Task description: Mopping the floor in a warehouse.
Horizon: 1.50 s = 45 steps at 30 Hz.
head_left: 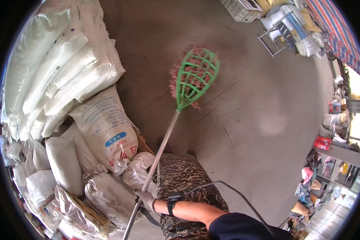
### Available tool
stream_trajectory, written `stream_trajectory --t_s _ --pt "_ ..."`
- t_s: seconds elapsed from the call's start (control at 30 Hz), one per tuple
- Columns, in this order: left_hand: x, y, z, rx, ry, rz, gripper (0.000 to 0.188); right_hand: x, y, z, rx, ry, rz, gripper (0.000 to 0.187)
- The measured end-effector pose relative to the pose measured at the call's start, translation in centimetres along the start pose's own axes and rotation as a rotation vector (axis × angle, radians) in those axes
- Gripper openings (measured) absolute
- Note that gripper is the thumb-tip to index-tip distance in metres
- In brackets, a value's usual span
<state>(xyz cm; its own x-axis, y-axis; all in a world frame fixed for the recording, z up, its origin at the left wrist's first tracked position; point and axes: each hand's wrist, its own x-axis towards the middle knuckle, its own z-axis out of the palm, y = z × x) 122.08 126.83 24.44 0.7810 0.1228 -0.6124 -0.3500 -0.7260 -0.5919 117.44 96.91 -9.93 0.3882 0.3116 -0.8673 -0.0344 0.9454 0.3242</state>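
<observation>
My right hand (147, 200), in a light glove, is closed round the metal pole of a mop (163, 142). The pole slants up and away to the mop's head. There a green plastic lattice frame (183, 103) sits over reddish-brown strands, which lie against the grey floor (244, 100). On my right wrist is a black band (171, 205) with a dark cable near it. Camouflage-patterned cloth (188, 176) covers my lower body beside the pole. My left hand is out of view, and the pole's near end runs past the lower edge.
Stacked white sacks (64, 68) line the left side, with a printed sack (108, 120) leaning by them. Several filled bags lie near left. At far right stand a metal-framed chair (282, 34), a pale crate (242, 10) and striped sheeting (336, 32). Cluttered shelving (340, 156) runs along the right.
</observation>
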Motion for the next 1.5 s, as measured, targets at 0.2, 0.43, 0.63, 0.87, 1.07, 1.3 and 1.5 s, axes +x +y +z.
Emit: stream_trajectory --t_s 0.2,0.43,0.63,0.87,1.07,1.3,1.5 --pt "-6.6 -0.9 8.8 -0.28 -0.007 -0.262 0.025 -0.5 2.0 -3.9 -0.078 -0.044 0.027 0.024" --pt "-10.9 7.2 8.7 0.019 -0.066 0.014 0.023 -1.5 1.8 -19.7 -0.062 0.081 -0.097 0.021" --pt "-11.6 13.3 7.7 0.049 -0.209 0.314 0.018 -4.4 -0.3 -33.3 0.095 0.141 -0.359 0.016" --pt "-13.5 30.1 11.7 -0.136 -0.298 0.733 0.023 -11.4 -9.9 -51.5 0.203 0.492 -0.689 0.027" --pt "-13.1 30.5 10.4 0.109 -0.107 0.798 0.022 -14.7 -10.4 -49.7 0.34 0.397 -0.594 0.028" --pt "-12.6 16.2 17.0 -0.207 -0.048 0.537 0.018 -10.0 -1.3 -37.1 0.269 0.26 -0.546 0.019" --pt "-16.1 11.6 23.9 -0.337 0.051 0.395 0.027 -8.4 1.0 -31.2 0.096 0.299 -0.446 0.016"
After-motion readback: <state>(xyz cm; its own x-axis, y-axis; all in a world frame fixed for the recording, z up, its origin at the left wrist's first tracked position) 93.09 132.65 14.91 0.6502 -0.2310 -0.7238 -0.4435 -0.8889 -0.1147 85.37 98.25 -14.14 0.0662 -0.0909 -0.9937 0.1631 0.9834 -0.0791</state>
